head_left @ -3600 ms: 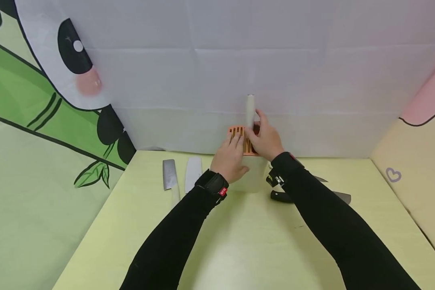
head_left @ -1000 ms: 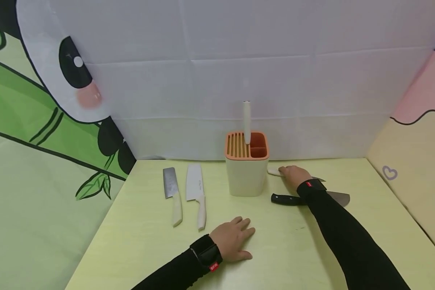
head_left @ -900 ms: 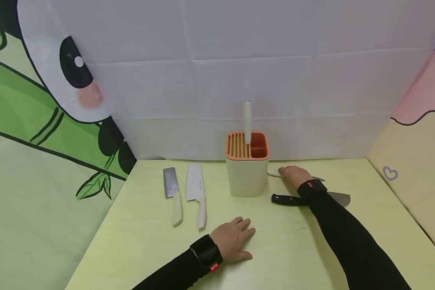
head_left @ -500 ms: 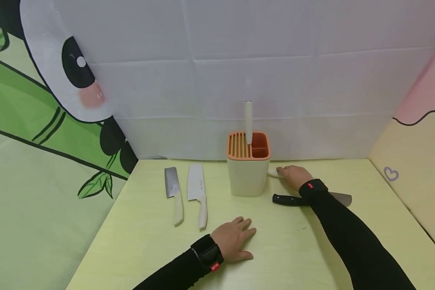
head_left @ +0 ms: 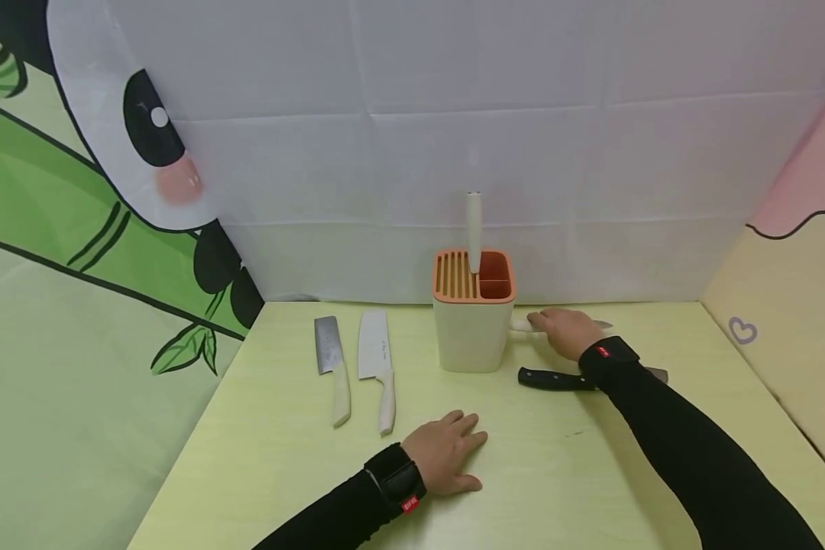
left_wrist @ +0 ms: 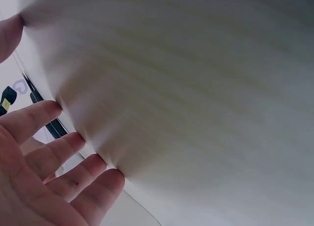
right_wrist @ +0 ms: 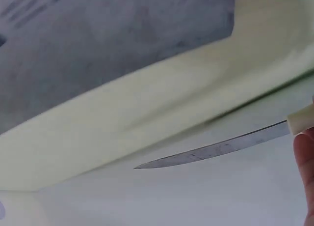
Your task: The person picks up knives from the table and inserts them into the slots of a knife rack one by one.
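My right hand (head_left: 569, 333) grips the white handle (head_left: 521, 325) of a small knife beside the knife block. In the right wrist view its narrow pointed blade (right_wrist: 211, 150) is seen just off the table. The knife block (head_left: 473, 336) has a white body and an orange top with slots and two open compartments. An upright white handle (head_left: 474, 229) stands in a slot; whatever is below it is hidden. My left hand (head_left: 443, 452) rests on the table with fingers spread, and its fingertips (left_wrist: 114, 177) touch the surface in the left wrist view.
Left of the block lie a small cleaver (head_left: 333, 367) and a wider white-handled cleaver (head_left: 376, 367). A black-handled knife (head_left: 557, 380) lies under my right forearm, partly covered. A cloth wall (head_left: 357, 176) stands behind the table's back edge.
Both hands have left the block, where the white handle now stands. My left hand came down to the table; my right went to the small knife and has just raised it slightly.
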### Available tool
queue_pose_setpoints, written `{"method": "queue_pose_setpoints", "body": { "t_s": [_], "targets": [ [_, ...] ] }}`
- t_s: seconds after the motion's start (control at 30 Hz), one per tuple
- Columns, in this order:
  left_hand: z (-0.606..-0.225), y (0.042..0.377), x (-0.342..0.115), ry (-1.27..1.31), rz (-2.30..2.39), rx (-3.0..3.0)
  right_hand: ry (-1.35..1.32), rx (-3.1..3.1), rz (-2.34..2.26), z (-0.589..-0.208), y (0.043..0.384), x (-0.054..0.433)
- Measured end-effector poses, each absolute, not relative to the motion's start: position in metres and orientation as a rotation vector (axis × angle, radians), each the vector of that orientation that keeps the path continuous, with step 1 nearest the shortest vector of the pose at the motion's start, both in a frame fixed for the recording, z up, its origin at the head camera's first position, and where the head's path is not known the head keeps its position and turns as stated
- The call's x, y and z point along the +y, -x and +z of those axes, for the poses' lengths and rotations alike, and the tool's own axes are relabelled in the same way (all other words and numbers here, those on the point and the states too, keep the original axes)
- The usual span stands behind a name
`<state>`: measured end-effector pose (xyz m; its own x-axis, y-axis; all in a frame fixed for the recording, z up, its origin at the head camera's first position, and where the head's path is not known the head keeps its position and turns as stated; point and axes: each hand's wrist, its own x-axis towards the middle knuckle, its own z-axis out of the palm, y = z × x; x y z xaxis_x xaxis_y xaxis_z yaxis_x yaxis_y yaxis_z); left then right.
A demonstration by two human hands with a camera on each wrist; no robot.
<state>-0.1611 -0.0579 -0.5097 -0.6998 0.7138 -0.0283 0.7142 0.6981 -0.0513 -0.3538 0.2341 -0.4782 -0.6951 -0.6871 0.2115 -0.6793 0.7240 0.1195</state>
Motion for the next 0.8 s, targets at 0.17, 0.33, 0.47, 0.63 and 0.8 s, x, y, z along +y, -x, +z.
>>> {"method": "queue_pose_setpoints", "body": {
  "t_s": [0.17,0.33,0.47,0.63,0.8],
  "targets": [
    [-0.507,0.159,-0.058,-1.207,-0.075,2.885,-1.069,-2.586,-0.020,-0.462,0.344,0.246],
    [-0.507,0.158,-0.058,-1.198,-0.068,2.879,-1.059,-2.519,0.080,-0.439,0.334,0.252],
    [-0.507,0.158,-0.058,-1.206,-0.076,2.878,-1.000,-2.521,0.186,-0.414,0.323,0.252],
    [-0.502,0.159,-0.058,-1.221,-0.071,2.885,-0.965,-2.432,0.258,-0.384,0.313,0.250],
    [-0.490,0.162,-0.059,-1.275,-0.029,2.929,-0.999,-2.242,0.291,-0.366,0.306,0.252]
  ]
}}
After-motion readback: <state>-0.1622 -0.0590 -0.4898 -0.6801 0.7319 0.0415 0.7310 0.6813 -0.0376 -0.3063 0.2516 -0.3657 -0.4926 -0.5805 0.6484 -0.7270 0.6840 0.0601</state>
